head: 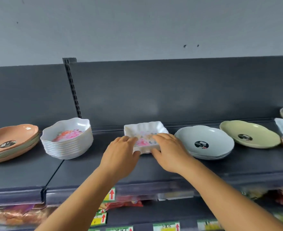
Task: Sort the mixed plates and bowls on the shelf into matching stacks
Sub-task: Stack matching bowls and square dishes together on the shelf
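Nearest, a person's left hand [120,153] and right hand [168,151] are both gripping a square white floral dish [145,130] resting mid-shelf [154,169]. Flanking it are sitting stacked white floral bowls [67,140] and orange plates [10,140] leftward, with grey plates [205,140] and a green plate [249,134] rightward.

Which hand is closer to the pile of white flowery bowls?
Left. The left hand grips the square dish's near-left edge, just right of the white bowl stack. The right hand holds its farther right side.
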{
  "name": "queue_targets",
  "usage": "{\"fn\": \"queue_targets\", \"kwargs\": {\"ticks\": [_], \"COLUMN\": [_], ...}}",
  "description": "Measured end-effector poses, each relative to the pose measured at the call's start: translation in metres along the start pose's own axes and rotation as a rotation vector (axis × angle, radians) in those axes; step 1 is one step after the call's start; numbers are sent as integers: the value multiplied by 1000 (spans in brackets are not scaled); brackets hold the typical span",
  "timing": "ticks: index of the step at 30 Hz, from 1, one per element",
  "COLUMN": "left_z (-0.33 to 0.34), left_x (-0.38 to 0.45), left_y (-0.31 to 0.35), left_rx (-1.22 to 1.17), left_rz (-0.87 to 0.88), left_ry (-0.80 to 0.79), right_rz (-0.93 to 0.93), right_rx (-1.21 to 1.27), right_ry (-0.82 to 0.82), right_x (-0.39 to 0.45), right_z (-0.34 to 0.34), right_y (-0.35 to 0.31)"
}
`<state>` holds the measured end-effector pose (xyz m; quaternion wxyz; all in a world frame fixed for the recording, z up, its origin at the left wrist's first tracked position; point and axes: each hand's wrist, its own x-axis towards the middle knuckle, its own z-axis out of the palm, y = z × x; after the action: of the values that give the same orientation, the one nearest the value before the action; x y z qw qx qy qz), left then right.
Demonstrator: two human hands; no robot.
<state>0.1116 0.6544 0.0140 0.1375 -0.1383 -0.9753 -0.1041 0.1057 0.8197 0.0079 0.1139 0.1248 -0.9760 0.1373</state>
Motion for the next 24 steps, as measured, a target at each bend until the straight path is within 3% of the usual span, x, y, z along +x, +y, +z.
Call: {"fn": "queue_targets", "kwargs": {"ticks": [8, 19, 24], "left_z": [33, 72, 93], "left_x": [23, 51, 67], "left_y": [95, 218, 254], "left_rx": [-74, -67, 26], "left_rz": [86, 153, 163], "left_ry": [-44, -104, -184], "right_rz": [127, 154, 247], "right_rx": [-63, -43, -180], "right_ry": [-38, -16, -63], "right_x": [-41, -72, -73], "right_z": [-34, -68, -72], "right_y": [91, 223, 278]}}
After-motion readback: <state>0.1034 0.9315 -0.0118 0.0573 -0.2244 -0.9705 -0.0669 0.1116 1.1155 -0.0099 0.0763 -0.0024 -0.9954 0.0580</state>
